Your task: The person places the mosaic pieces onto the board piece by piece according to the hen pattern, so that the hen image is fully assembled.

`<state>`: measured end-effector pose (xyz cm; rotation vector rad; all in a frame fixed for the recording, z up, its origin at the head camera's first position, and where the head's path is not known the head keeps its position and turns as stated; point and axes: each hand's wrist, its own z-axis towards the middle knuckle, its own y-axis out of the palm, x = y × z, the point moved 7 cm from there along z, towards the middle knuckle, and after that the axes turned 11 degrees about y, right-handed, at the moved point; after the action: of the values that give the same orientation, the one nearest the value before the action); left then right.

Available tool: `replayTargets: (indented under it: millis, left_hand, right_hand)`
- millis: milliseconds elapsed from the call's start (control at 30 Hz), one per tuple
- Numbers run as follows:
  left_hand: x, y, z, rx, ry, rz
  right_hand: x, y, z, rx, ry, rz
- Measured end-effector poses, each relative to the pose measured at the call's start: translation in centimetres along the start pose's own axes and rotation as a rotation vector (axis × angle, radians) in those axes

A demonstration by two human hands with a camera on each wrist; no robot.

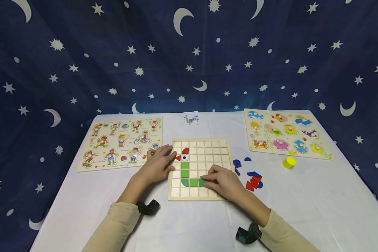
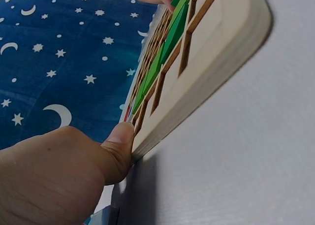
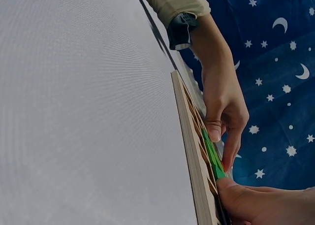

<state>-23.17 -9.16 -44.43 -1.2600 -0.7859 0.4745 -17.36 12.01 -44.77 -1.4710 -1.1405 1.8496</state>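
A wooden grid board (image 1: pixel 200 199) lies on the white-covered table. My left hand (image 1: pixel 157 164) rests along its left edge, with the thumb (image 2: pixel 120 136) on the frame and the fingertips beside a red triangle (image 1: pixel 178 158). With thumb and fingertips my right hand (image 1: pixel 225 182) pinches a dark green rounded piece (image 1: pixel 201 182) at a square in the board's lower part. To its left sit a light green square (image 1: pixel 193 182) and another dark green rounded piece (image 1: pixel 184 182). Above are two more green squares (image 1: pixel 184 169), a white eye piece (image 1: pixel 184 158) and a red curved piece (image 1: pixel 185 151).
Loose blue pieces (image 1: pixel 237 163) and red pieces (image 1: pixel 250 185) lie right of the board. A yellow cylinder (image 1: pixel 288 162) stands farther right. Picture puzzles lie at left (image 1: pixel 108 150) and right (image 1: pixel 261 136), with a small picture card (image 1: pixel 191 118) at the back.
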Motion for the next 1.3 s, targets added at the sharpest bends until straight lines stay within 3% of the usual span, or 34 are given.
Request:
replayTargets:
  millis: [300, 667, 1033, 1167, 1300]
  left_hand:
    - [0.2, -0.1, 0.0, 0.001, -0.003, -0.002]
    - [0.2, 0.0, 0.1, -0.008, -0.007, -0.007]
    - [-0.1, -0.3, -0.2, -0.013, -0.024, -0.006]
    - [0.0, -0.3, -0.1, -0.003, -0.02, -0.008]
    - [0.1, -0.1, 0.1, -0.005, -0.013, -0.021]
  right_hand:
    - [-0.2, 0.1, 0.0, -0.014, -0.048, -0.047]
    - [0.3, 0.1, 0.1, -0.037, -0.074, 0.005]
    - [-0.4, 0.1, 0.2, -0.007, -0.105, -0.045]
    - [-0.2, -0.4, 0.3, -0.063, -0.071, 0.002]
    - [0.7, -2.2, 0.1, -0.162, -0.031, 0.077]
